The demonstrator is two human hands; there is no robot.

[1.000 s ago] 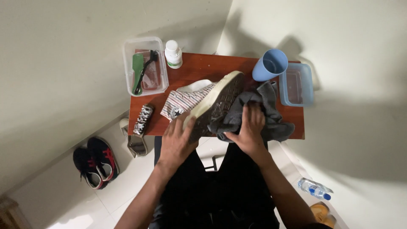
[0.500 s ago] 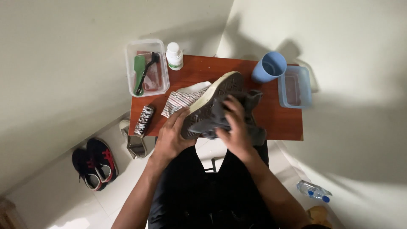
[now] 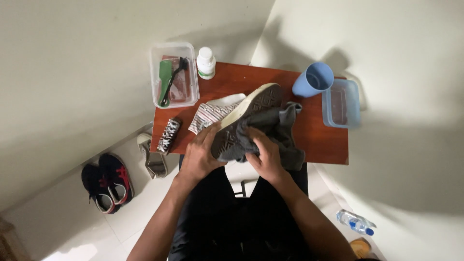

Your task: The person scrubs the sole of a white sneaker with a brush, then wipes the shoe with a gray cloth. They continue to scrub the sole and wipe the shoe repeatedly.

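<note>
Over near edge of small red-brown table: shoe held sole-up, pale rubber sole w/ dark tread facing camera, toe toward far right, heel toward body. Gripped at heel end by left hand, fingers curled round lower side, closed firm on it. Grey cloth bunched vs. shoe's right side, pressed on by right hand, fingers closed over cloth, thumb side touching sole. Cloth tail draped down over table edge. Under shoe: striped fabric piece, partly hidden. Left of that, small patterned black-white item, kind unclear. Far left corner: clear plastic box w/ green brush inside; white bottle just beside. Far right: blue cup, clear blue-tinted container next to it. On floor, left: dark sneakers w/ red trim, one pale shoe nearer table. Floor, lower right: water bottle.
</note>
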